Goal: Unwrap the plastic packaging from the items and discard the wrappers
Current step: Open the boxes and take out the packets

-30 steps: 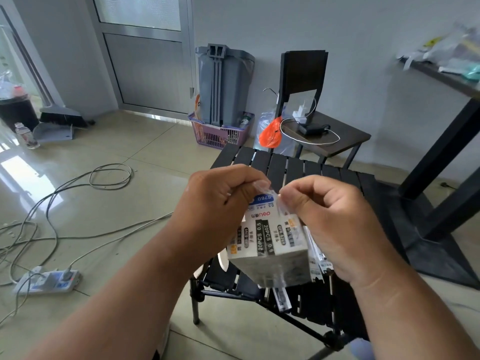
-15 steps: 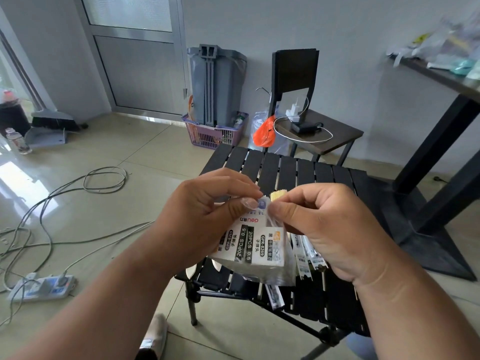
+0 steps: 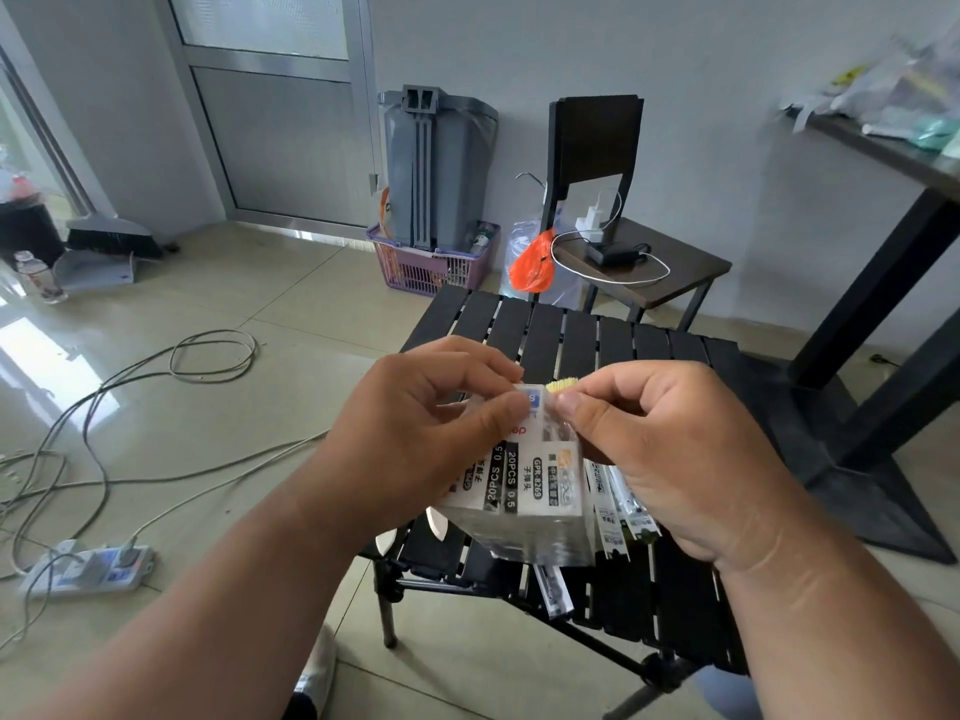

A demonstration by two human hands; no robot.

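Both hands are up in front of the person, above the near edge of the black slatted tabletop (image 3: 566, 335). The left hand (image 3: 415, 433) cups the box (image 3: 524, 491) of pen refills, its thumb and forefinger pinched on the clear wrapper (image 3: 545, 543) at the top corner; the right hand (image 3: 670, 454) pinches the same corner from the other side, likely to pull the film apart there. Loose refills (image 3: 618, 506) lie on the tabletop just beneath. Compared with a second ago, the box sits lower and more tilted, and a yellow bit (image 3: 562, 385) now shows at the top. Further back stands a grey bin (image 3: 436, 168), probably for the wrappers.
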